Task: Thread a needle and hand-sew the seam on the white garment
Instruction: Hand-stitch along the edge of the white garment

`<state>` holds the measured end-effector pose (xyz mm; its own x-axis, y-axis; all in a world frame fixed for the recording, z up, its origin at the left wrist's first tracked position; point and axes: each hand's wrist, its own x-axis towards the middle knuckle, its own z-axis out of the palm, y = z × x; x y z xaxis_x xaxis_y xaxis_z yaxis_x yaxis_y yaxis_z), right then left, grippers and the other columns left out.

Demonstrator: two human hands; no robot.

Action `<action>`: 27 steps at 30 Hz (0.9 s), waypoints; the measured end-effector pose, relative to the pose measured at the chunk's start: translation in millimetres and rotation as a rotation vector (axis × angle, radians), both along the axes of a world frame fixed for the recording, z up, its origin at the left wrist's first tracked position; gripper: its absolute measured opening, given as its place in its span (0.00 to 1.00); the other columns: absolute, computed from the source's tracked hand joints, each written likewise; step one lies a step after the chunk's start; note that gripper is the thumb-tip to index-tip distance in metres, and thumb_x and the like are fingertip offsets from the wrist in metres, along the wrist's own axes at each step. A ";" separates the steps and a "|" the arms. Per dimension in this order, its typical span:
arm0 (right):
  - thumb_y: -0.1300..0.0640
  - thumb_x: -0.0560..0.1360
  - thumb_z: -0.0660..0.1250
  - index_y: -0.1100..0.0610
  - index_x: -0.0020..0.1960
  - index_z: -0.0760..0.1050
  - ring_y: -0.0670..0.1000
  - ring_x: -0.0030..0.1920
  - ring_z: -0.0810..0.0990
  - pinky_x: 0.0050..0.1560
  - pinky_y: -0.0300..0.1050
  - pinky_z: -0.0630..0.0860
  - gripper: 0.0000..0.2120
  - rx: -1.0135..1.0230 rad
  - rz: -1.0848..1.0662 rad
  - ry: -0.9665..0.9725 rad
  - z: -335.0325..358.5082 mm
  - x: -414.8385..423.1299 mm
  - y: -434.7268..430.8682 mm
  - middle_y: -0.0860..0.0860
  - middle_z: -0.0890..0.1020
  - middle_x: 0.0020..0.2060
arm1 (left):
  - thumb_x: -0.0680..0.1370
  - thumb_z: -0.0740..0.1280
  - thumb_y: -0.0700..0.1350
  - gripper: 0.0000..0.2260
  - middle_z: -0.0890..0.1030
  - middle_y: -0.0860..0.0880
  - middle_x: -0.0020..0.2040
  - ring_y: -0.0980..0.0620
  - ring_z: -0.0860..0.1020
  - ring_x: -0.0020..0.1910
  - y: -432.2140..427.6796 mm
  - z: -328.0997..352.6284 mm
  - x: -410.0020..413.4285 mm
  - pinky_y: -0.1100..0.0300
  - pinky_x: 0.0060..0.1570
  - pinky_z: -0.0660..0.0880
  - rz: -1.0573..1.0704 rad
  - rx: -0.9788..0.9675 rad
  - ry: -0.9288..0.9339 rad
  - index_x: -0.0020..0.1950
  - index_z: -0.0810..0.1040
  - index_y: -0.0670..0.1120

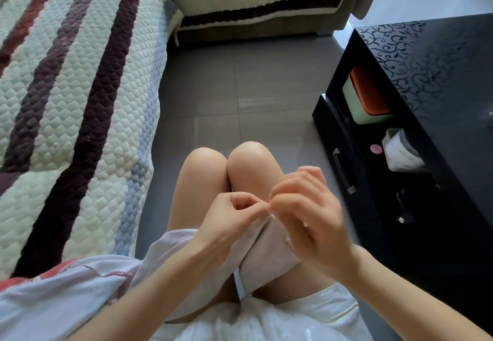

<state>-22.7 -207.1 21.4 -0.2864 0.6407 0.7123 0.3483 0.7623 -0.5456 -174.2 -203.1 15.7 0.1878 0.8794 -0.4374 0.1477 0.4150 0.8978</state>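
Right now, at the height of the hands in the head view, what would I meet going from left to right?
Striped sofa cover → left hand → right hand → black table. The white garment runs under both hands, so it has no clear place in the order.

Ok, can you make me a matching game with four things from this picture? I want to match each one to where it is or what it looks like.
Things
1. sofa cover
2. box
3. table
4. white garment

Clues
a. draped over the lap
b. black, with swirly patterns on top
c. quilted and striped, on the left
d. orange lid, sitting on the table's lower shelf

Right pairs: 1-c, 2-d, 3-b, 4-a.
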 end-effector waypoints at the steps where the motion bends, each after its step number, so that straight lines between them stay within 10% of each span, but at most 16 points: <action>1: 0.66 0.75 0.62 0.56 0.44 0.73 0.51 0.44 0.79 0.46 0.53 0.73 0.06 -0.113 -0.009 0.080 0.5 4.3 2.6 0.50 0.80 0.40 | 0.75 0.71 0.41 0.05 0.84 0.47 0.37 0.56 0.80 0.39 0.6 0.5 -0.7 0.60 0.44 0.77 0.027 -0.002 0.022 0.39 0.85 0.44; 11: 0.56 0.78 0.64 0.61 0.45 0.69 0.59 0.34 0.82 0.48 0.52 0.79 0.09 -0.797 0.219 0.652 8.4 30.6 10.8 0.57 0.81 0.31 | 0.75 0.69 0.38 0.08 0.83 0.53 0.34 0.63 0.79 0.36 15.6 9.6 2.1 0.72 0.39 0.73 0.096 -0.049 -0.039 0.37 0.83 0.45; 21: 0.61 0.76 0.64 0.57 0.41 0.73 0.50 0.27 0.69 0.29 0.39 0.68 0.04 -0.865 0.066 0.542 6.6 34.0 22.9 0.50 0.72 0.27 | 0.71 0.70 0.40 0.10 0.75 0.49 0.33 0.54 0.69 0.33 57.3 31.4 -7.8 0.63 0.34 0.65 0.043 -0.214 -0.131 0.29 0.78 0.47; 27: 0.57 0.76 0.61 0.55 0.42 0.74 0.58 0.31 0.64 0.32 0.49 0.62 0.06 -0.829 0.010 0.238 -6.6 24.9 25.1 0.59 0.69 0.30 | 0.68 0.68 0.45 0.04 0.73 0.49 0.34 0.55 0.65 0.33 59.6 45.9 -8.0 0.59 0.35 0.57 -0.198 -0.119 -0.135 0.36 0.76 0.45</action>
